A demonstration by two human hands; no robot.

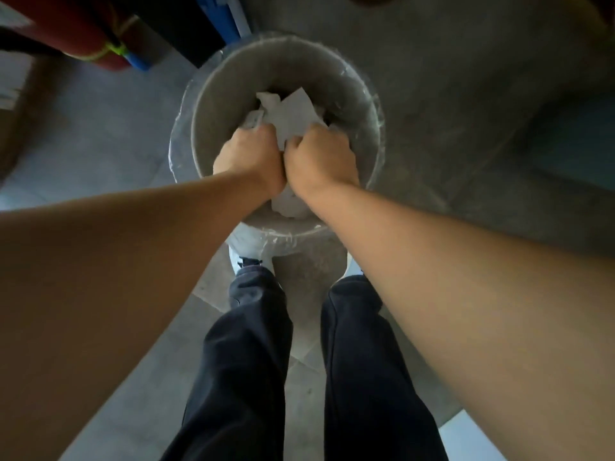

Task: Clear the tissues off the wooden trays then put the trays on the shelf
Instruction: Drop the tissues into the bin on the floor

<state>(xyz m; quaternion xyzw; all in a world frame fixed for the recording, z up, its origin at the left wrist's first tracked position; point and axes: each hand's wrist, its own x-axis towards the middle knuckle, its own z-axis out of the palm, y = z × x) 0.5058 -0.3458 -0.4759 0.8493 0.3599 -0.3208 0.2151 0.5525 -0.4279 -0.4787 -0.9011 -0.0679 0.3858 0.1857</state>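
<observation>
I look straight down at a round grey bin [219,94] lined with a clear plastic bag, standing on the floor in front of my feet. My left hand [249,158] and my right hand [321,159] are side by side over the bin's mouth, both clenched on a bundle of crumpled white tissues [289,118]. The tissues stick out past my knuckles and hang below my wrists. More white paper shows inside the bin; I cannot tell it apart from the held bundle. No wooden tray or shelf is in view.
The floor is grey tile [100,128]. A red cylinder [76,34] with a yellow-green tag lies at the upper left beside blue items [233,15]. A grey surface [482,94] spreads to the right of the bin. My dark trouser legs [259,361] stand right below it.
</observation>
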